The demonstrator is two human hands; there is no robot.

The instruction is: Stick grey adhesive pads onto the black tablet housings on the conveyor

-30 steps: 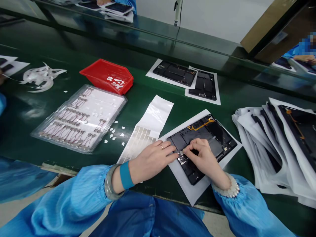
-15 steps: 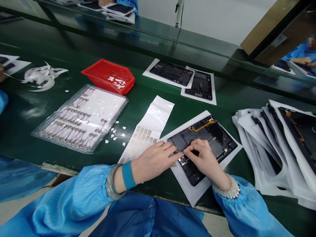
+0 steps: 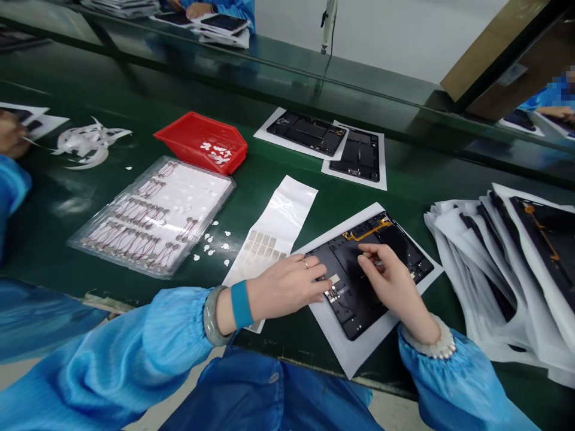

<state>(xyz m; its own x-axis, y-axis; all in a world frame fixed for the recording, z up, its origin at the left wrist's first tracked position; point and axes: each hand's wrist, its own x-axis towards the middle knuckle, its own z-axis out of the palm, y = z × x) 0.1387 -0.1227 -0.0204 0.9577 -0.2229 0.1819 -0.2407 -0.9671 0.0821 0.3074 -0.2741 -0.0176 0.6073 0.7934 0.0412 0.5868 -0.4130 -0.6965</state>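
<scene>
A black tablet housing (image 3: 359, 293) lies on a white sheet (image 3: 348, 359) in front of me, an orange flex cable (image 3: 371, 231) along its far side. My left hand (image 3: 287, 288) is palm down over the housing's left edge, fingers stretched out. Its fingertips rest by a small circuit board (image 3: 333, 293) and a pale beige sticker (image 3: 333, 279). Over the middle of the housing hovers my right hand (image 3: 390, 276), thumb and forefinger apart with nothing visible between them. Left of the housing is a sheet of grey-beige stickers (image 3: 263, 245), partly under my left forearm.
A clear plastic tray (image 3: 202, 179) holds small wired round parts. Behind it sits a red bin (image 3: 193, 134) with white pieces. Two more housings (image 3: 309, 133) lie at the back; a sheet-interleaved stack (image 3: 476, 269) stands right. A co-worker's hand (image 3: 12, 134) is at far left.
My right hand has lifted from the circuit board and moved right, its pinch opened. The beige sticker now shows by my left fingertips. A co-worker's hand has come further into view at left.
</scene>
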